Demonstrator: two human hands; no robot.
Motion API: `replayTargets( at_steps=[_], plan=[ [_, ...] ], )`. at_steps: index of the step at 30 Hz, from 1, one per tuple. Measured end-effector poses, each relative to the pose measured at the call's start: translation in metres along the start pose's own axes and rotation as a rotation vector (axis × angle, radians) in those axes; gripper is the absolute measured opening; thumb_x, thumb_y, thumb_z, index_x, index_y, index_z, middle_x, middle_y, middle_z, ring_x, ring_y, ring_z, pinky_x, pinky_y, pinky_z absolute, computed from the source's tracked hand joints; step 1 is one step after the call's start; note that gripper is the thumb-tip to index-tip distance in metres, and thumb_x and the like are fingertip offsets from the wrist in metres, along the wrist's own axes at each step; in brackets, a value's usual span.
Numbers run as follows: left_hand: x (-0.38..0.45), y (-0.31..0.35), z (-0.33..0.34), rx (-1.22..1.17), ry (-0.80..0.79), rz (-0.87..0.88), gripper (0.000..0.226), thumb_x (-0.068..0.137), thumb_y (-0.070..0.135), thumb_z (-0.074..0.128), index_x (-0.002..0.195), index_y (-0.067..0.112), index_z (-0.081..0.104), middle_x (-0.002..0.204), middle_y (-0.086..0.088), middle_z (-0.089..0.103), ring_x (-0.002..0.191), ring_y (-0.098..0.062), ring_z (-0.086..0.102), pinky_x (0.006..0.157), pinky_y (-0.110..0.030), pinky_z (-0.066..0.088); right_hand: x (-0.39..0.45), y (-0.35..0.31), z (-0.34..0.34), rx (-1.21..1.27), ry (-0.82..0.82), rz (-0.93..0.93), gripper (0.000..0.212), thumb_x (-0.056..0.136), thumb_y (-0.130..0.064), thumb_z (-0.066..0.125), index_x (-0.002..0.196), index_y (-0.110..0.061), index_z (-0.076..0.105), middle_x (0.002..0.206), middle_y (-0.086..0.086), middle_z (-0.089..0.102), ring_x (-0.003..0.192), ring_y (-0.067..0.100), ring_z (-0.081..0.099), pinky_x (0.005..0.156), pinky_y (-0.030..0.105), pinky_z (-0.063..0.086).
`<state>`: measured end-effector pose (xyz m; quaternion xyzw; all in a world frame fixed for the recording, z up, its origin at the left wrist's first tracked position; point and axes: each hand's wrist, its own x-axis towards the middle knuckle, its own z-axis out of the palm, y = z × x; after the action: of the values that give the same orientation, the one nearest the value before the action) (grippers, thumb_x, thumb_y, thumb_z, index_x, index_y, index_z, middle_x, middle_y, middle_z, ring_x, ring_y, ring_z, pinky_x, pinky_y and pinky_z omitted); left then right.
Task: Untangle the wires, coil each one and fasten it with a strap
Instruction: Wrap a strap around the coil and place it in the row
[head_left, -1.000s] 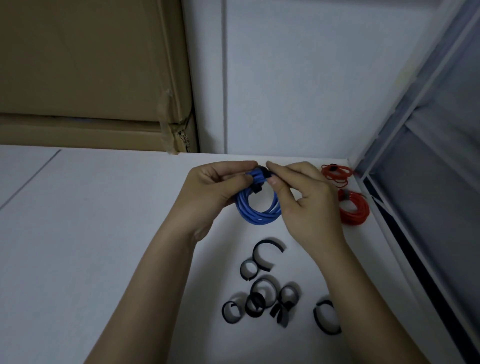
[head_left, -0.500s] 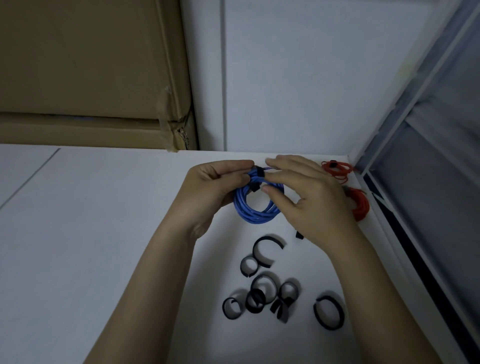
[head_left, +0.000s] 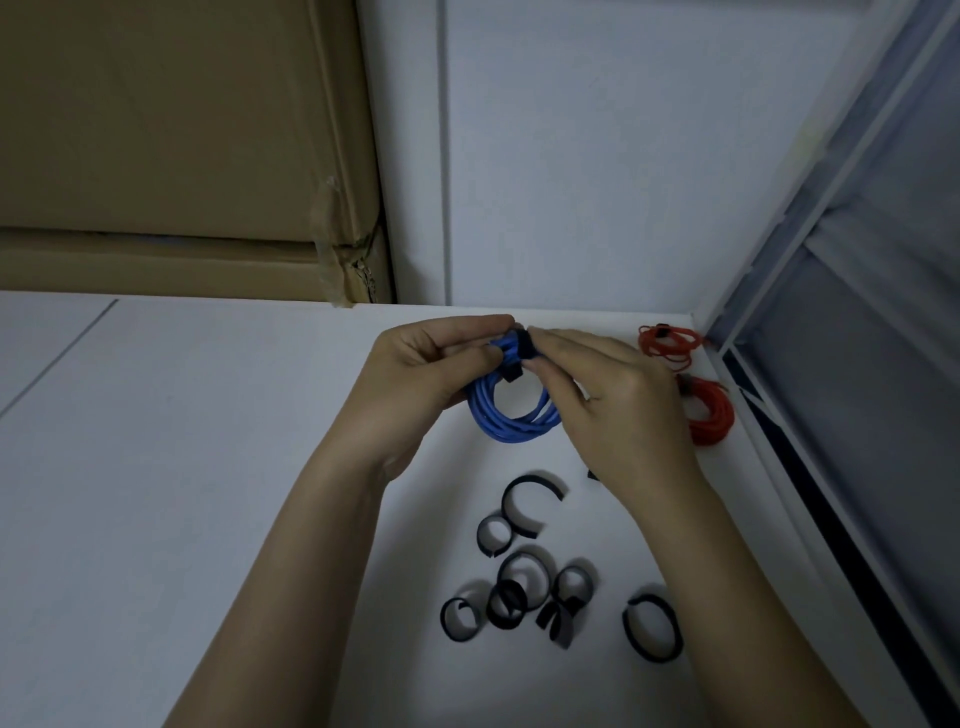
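A coiled blue wire (head_left: 511, 422) hangs above the white table, with a black strap (head_left: 522, 347) wrapped round its top. My left hand (head_left: 423, 376) pinches the coil's top from the left. My right hand (head_left: 613, 402) has its fingertips on the strap from the right, thumb under it. Two coiled red wires lie at the far right: one (head_left: 667, 343) with a black strap by the wall, the other (head_left: 711, 415) partly hidden behind my right hand. Several loose black straps (head_left: 522, 584) lie on the table near me.
The white table (head_left: 182, 467) meets a white wall at the back. A cardboard box (head_left: 176, 156) stands at the back left. A grey window frame (head_left: 810, 467) runs along the table's right edge. One curled strap (head_left: 652, 626) lies apart at the lower right.
My right hand's fingers have shifted over the strap on top of the blue coil, pressing it round. The coil and my left hand stayed nearly in place.
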<state>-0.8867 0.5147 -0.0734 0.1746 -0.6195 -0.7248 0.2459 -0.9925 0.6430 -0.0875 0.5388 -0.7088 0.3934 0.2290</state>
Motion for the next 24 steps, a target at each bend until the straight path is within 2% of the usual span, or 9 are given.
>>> replayTargets(
  at_steps=[4, 6, 8, 9, 13, 16, 19, 24],
  plan=[
    [-0.001, 0.0, -0.001, 0.021, -0.04, -0.048, 0.027, 0.089, -0.005, 0.056, 0.102, 0.014, 0.071, 0.095, -0.005, 0.075, 0.091, -0.021, 0.071, 0.085, -0.029, 0.057, -0.001, 0.002, 0.002, -0.049, 0.036, -0.045, 0.023, 0.078, 0.008, 0.062, 0.099, 0.004, 0.072, 0.097, 0.014, 0.073, 0.085, 0.027, 0.07, 0.083, 0.022, 0.047],
    [-0.002, 0.002, -0.001, -0.019, -0.068, -0.06, 0.02, 0.085, 0.006, 0.062, 0.101, 0.013, 0.073, 0.096, -0.008, 0.075, 0.091, -0.021, 0.07, 0.081, -0.027, 0.057, -0.001, 0.002, 0.002, -0.042, 0.043, -0.06, 0.023, 0.077, 0.008, 0.063, 0.098, 0.003, 0.073, 0.096, 0.014, 0.073, 0.084, 0.027, 0.07, 0.083, 0.023, 0.048],
    [-0.002, 0.002, 0.0, -0.034, -0.075, -0.056, 0.026, 0.074, 0.021, 0.068, 0.098, 0.014, 0.075, 0.095, -0.009, 0.075, 0.09, -0.02, 0.071, 0.078, -0.025, 0.056, 0.0, 0.003, 0.002, -0.024, 0.029, -0.065, 0.021, 0.08, 0.005, 0.064, 0.098, 0.001, 0.073, 0.096, 0.012, 0.073, 0.084, 0.027, 0.07, 0.081, 0.027, 0.05],
    [-0.002, 0.001, 0.0, -0.034, -0.064, -0.057, 0.03, 0.069, 0.022, 0.07, 0.097, 0.013, 0.074, 0.094, -0.009, 0.075, 0.089, -0.02, 0.071, 0.077, -0.025, 0.057, 0.0, 0.003, 0.003, -0.01, 0.018, -0.059, 0.02, 0.081, 0.004, 0.064, 0.098, 0.001, 0.074, 0.096, 0.011, 0.073, 0.084, 0.026, 0.069, 0.079, 0.028, 0.05],
    [-0.002, 0.0, -0.004, -0.014, -0.079, -0.074, 0.037, 0.064, 0.012, 0.072, 0.101, 0.011, 0.071, 0.095, -0.01, 0.075, 0.092, -0.022, 0.071, 0.086, -0.029, 0.056, -0.002, 0.004, 0.004, 0.115, 0.011, 0.039, 0.017, 0.084, 0.0, 0.065, 0.099, -0.002, 0.073, 0.095, 0.008, 0.07, 0.083, 0.019, 0.066, 0.074, 0.032, 0.054],
    [-0.002, 0.002, -0.004, 0.01, -0.088, -0.029, 0.03, 0.075, -0.004, 0.069, 0.101, 0.011, 0.071, 0.094, -0.008, 0.075, 0.091, -0.021, 0.072, 0.083, -0.026, 0.056, -0.002, 0.006, 0.002, 0.205, 0.029, 0.09, 0.016, 0.084, -0.002, 0.065, 0.098, -0.006, 0.071, 0.093, 0.002, 0.069, 0.083, 0.012, 0.064, 0.07, 0.036, 0.056],
    [-0.002, 0.001, 0.0, 0.036, -0.018, -0.008, 0.028, 0.081, -0.012, 0.063, 0.098, 0.008, 0.071, 0.09, -0.008, 0.075, 0.087, -0.022, 0.072, 0.076, -0.024, 0.057, -0.002, 0.009, -0.001, 0.209, -0.008, 0.017, 0.019, 0.085, 0.0, 0.062, 0.101, -0.006, 0.072, 0.096, 0.0, 0.071, 0.087, 0.011, 0.065, 0.075, 0.033, 0.056],
    [-0.001, 0.001, 0.004, 0.047, 0.037, 0.034, 0.026, 0.082, -0.011, 0.063, 0.103, 0.002, 0.07, 0.091, -0.009, 0.075, 0.084, -0.021, 0.073, 0.074, -0.022, 0.056, -0.003, 0.011, -0.007, 0.352, -0.096, 0.115, 0.022, 0.086, -0.005, 0.064, 0.107, -0.009, 0.069, 0.103, -0.001, 0.071, 0.094, 0.01, 0.066, 0.084, 0.029, 0.056]
  ],
)
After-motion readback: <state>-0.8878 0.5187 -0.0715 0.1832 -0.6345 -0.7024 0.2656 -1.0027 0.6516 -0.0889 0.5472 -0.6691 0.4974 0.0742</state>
